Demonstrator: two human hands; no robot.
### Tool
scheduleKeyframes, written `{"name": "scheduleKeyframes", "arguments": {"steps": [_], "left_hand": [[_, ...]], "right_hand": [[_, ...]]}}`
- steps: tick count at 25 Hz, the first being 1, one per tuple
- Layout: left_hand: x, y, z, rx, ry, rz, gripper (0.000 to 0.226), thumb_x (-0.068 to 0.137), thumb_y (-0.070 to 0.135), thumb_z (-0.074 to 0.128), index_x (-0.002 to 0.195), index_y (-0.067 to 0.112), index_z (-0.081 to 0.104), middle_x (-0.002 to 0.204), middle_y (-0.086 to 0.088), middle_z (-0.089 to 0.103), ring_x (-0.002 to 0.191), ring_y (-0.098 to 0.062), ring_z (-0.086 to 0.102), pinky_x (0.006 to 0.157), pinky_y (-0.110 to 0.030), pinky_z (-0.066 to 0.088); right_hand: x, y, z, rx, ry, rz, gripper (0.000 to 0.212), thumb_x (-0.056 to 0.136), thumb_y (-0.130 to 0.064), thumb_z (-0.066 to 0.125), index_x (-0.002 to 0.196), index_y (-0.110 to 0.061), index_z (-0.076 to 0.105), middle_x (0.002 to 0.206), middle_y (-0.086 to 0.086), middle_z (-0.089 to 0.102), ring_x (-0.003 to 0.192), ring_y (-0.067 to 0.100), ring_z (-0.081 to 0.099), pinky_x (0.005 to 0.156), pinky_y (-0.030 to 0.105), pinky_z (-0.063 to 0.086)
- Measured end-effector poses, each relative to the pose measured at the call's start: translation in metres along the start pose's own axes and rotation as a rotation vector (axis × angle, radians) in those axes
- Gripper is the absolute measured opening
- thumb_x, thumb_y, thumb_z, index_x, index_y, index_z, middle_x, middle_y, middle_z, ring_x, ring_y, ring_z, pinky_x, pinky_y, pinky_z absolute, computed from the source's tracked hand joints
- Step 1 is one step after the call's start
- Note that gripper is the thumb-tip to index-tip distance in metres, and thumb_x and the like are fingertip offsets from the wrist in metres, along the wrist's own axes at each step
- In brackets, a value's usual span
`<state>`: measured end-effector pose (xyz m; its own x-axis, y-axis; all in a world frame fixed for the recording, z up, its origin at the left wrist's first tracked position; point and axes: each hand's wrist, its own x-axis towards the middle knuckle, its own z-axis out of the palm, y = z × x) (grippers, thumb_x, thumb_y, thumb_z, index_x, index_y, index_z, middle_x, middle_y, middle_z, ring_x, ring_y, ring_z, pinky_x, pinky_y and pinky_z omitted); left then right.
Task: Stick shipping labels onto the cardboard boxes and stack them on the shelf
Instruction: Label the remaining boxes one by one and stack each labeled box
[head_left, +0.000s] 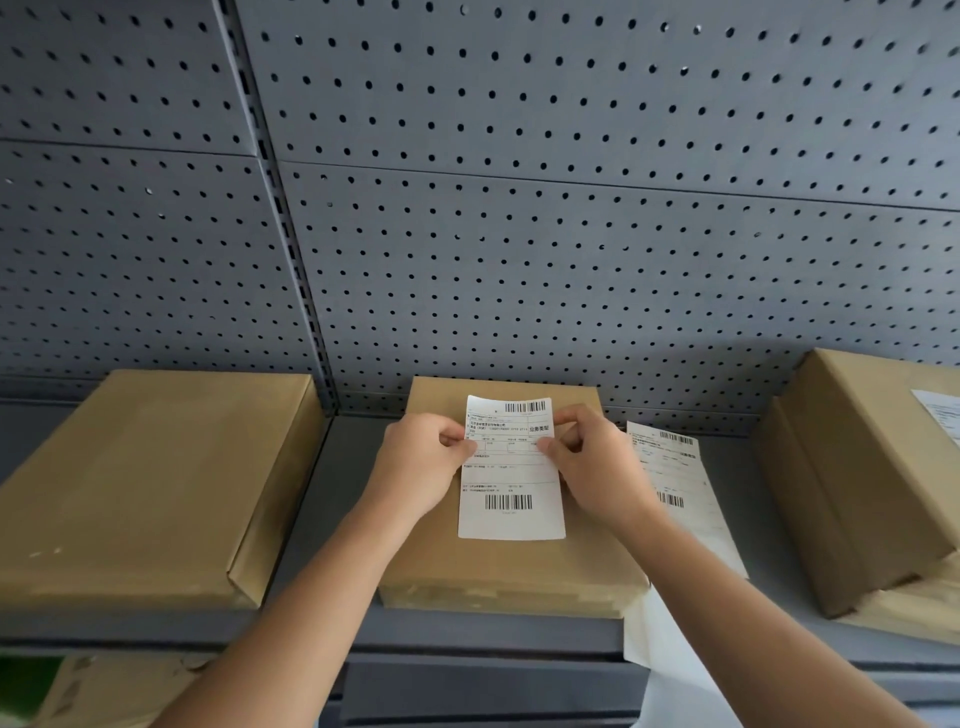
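At frame centre I see the left hand and right hand pinching the label's side edges over the middle box.

Two slender bare forearms fill the lower centre of the frame; the left grip and right grip are ungloved.

The small print on the label is too tiny to read. I cannot tell if it touches the middle box under it. The right hand hides part of a second paper. The right box and its sticker are cut off at the frame's right edge. A green thing at the lower left is cut off too.
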<state>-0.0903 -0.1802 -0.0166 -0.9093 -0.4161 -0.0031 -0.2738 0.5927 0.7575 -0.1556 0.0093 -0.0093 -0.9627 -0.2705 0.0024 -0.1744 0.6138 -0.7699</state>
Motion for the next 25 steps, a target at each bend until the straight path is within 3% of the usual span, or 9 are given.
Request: {"name": "scheduleKeyframes", "arguments": {"steps": [6,10,13,15,17,18,20,22,25], "left_hand": [[0.000,0.002,0.005,0.070,0.024,-0.007,0.026,0.089,0.028,0.076,0.114,0.020,0.071,0.095,0.006,0.075,0.092,-0.014,0.068,0.075,-0.030,0.052],[0.001,0.003,0.006,0.142,0.028,0.001,0.027,0.089,0.029,0.075,0.112,0.020,0.063,0.086,0.009,0.066,0.080,-0.011,0.064,0.066,-0.030,0.049],[-0.002,0.004,0.005,0.171,0.025,0.039,0.030,0.091,0.029,0.074,0.116,0.020,0.061,0.086,0.012,0.058,0.075,-0.006,0.057,0.061,-0.026,0.042],[-0.005,0.004,0.004,0.251,0.041,0.134,0.035,0.093,0.029,0.071,0.125,0.022,0.059,0.102,0.011,0.057,0.089,-0.009,0.057,0.068,-0.024,0.043],[-0.008,0.002,0.006,0.380,0.064,0.284,0.042,0.096,0.027,0.065,0.137,0.021,0.056,0.127,0.007,0.055,0.118,-0.013,0.054,0.086,-0.027,0.048],[-0.009,0.001,0.007,0.418,0.060,0.355,0.045,0.099,0.025,0.061,0.143,0.020,0.052,0.139,0.006,0.052,0.130,-0.015,0.049,0.100,-0.030,0.045],[-0.009,0.001,0.009,0.447,-0.010,0.447,0.050,0.104,0.023,0.049,0.153,0.016,0.040,0.160,0.004,0.038,0.149,-0.015,0.031,0.121,-0.031,0.024],[-0.007,0.005,0.012,0.481,-0.112,0.502,0.054,0.108,0.026,0.036,0.160,0.016,0.026,0.169,0.003,0.021,0.156,-0.011,0.012,0.125,-0.030,0.004],[-0.002,0.004,0.016,0.556,-0.242,0.476,0.056,0.110,0.035,0.021,0.162,0.015,0.014,0.171,0.000,0.009,0.156,-0.010,0.004,0.126,-0.028,-0.002]], "right_hand": [[0.000,0.001,0.004,-0.064,0.024,0.003,0.028,0.095,-0.018,0.065,0.120,-0.017,0.052,0.071,-0.011,0.055,0.070,0.000,0.051,0.057,0.016,0.038],[-0.001,-0.002,0.008,-0.148,0.021,-0.005,0.030,0.095,-0.020,0.062,0.122,-0.017,0.049,0.085,-0.001,0.061,0.078,0.019,0.059,0.068,0.034,0.051],[-0.001,-0.004,0.012,-0.251,0.011,-0.014,0.030,0.096,-0.022,0.059,0.123,-0.018,0.045,0.093,0.007,0.066,0.082,0.028,0.062,0.067,0.038,0.053],[-0.003,-0.006,0.012,-0.366,-0.001,-0.038,0.029,0.097,-0.024,0.055,0.123,-0.017,0.044,0.099,0.007,0.065,0.082,0.030,0.061,0.067,0.038,0.052],[-0.007,-0.005,0.012,-0.487,0.023,-0.081,0.028,0.098,-0.025,0.053,0.123,-0.013,0.047,0.108,0.006,0.059,0.089,0.031,0.059,0.067,0.037,0.048],[-0.009,-0.004,0.012,-0.544,0.062,-0.134,0.028,0.097,-0.025,0.053,0.123,-0.012,0.051,0.111,0.007,0.057,0.095,0.032,0.059,0.069,0.037,0.048],[-0.012,0.002,0.017,-0.619,0.122,-0.288,0.031,0.095,-0.023,0.055,0.123,-0.009,0.058,0.117,0.008,0.058,0.105,0.033,0.058,0.079,0.041,0.051],[-0.012,0.004,0.025,-0.620,0.082,-0.394,0.039,0.096,-0.025,0.050,0.132,-0.012,0.058,0.134,0.005,0.057,0.124,0.030,0.053,0.095,0.045,0.049],[-0.012,0.005,0.038,-0.617,-0.055,-0.412,0.059,0.099,-0.036,0.020,0.149,-0.015,0.042,0.154,0.001,0.045,0.147,0.022,0.034,0.118,0.044,0.031]]}}
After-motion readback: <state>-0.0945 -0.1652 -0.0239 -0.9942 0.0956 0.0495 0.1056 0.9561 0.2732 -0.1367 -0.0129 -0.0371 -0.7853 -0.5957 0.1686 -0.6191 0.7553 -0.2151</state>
